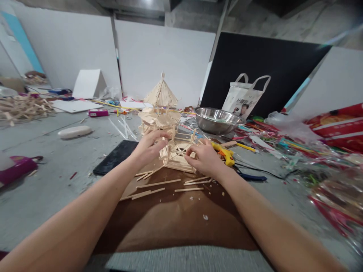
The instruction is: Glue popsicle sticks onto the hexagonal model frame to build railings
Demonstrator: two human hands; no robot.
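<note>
A small pavilion model (161, 92) of pale wooden sticks, with a pointed roof, stands in front of me. Close to me, an open many-sided stick frame (181, 165) with short posts and a low railing rests against its front. My left hand (150, 145) is at the frame's upper left, fingers bent and drawn together; whatever lies between the tips is hidden. On the right side of the frame, my right hand (205, 156) has its thumb and fingers closed at the edge. Loose wooden sticks (158, 184) lie on the brown board (170, 226) below.
A yellow glue gun (225, 153) with a black cord lies by my right wrist. A dark tablet (115, 158) sits left of the model. Behind are a steel bowl (218, 121) and a white tote bag (239, 96). Colourful craft scraps (283, 145) spread along the right.
</note>
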